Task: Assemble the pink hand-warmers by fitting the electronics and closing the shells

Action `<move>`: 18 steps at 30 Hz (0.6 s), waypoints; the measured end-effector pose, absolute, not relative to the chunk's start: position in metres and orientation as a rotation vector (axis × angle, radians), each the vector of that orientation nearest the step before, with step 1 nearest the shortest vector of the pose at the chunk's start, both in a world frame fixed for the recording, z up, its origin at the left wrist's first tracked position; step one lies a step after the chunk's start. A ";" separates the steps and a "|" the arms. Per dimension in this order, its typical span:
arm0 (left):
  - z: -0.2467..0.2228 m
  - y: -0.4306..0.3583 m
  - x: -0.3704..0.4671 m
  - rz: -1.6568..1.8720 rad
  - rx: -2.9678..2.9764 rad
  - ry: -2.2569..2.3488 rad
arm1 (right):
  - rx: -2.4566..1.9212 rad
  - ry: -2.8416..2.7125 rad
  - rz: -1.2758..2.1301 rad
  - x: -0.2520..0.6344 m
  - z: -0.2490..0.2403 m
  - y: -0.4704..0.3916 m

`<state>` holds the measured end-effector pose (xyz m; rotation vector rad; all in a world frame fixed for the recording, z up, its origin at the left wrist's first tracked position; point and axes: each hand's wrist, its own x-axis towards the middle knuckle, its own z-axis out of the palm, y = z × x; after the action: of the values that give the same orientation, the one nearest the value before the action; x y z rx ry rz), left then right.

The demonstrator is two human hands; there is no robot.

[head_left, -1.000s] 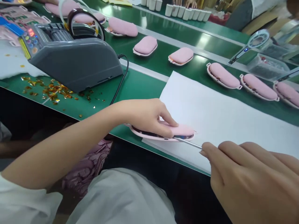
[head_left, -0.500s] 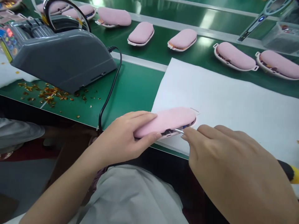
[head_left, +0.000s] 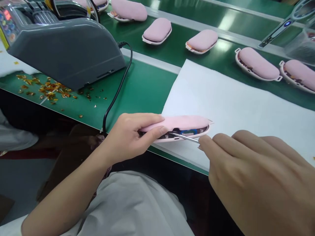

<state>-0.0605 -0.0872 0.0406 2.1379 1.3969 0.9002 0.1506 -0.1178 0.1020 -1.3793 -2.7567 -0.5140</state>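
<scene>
My left hand (head_left: 137, 136) is closed round the left end of a pink oval case (head_left: 184, 123), thumb in front and fingers over its top. Along the near side the two shells stand apart, and a blue part and dark wiring show in the gap. My right hand (head_left: 256, 170) grips a screwdriver; its thin metal shaft (head_left: 188, 138) reaches into that gap near my left thumb. The handle is hidden by my right hand. Both hands work above the front edge of a white sheet (head_left: 221, 98).
Several similar pink cases (head_left: 157, 30) lie along the green bench (head_left: 145, 82). A grey machine (head_left: 69, 49) with a black cord (head_left: 118, 95) stands at left, beside scattered amber scraps (head_left: 51, 90). A ring-headed handheld device (head_left: 280, 29) and a clear box (head_left: 300, 47) are at back right.
The case has tipped so its near gap faces me more and looks wider. The screwdriver's shaft now enters further left, more of it showing. The view has shifted slightly.
</scene>
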 end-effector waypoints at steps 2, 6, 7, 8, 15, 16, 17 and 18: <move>0.040 -0.086 -0.061 0.921 2.117 1.382 | -1.337 -2.778 -0.498 0.150 0.103 -0.116; 0.038 -0.084 -0.061 0.977 2.107 1.364 | -1.325 -2.773 -0.520 0.151 0.103 -0.112; 0.037 -0.083 -0.061 0.990 2.109 1.364 | -1.334 -2.766 -0.528 0.151 0.102 -0.112; 0.036 -0.083 -0.061 1.001 2.112 1.364 | -1.342 -2.763 -0.533 0.150 0.102 -0.111; 0.034 -0.083 -0.059 1.070 2.183 1.278 | -1.323 -2.799 -0.508 0.144 0.104 -0.106; 0.033 -0.083 -0.059 1.078 2.196 1.276 | -1.315 -2.805 -0.517 0.143 0.105 -0.106; 0.033 -0.083 -0.060 1.087 2.207 1.272 | -1.303 -2.811 -0.524 0.143 0.107 -0.105; 0.032 -0.082 -0.061 1.096 2.213 1.267 | -1.294 -2.816 -0.527 0.142 0.109 -0.103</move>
<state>-0.0605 -0.0825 0.0318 2.2135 1.2672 1.0959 0.1416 -0.1033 0.1086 -1.2942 -2.8165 -0.5272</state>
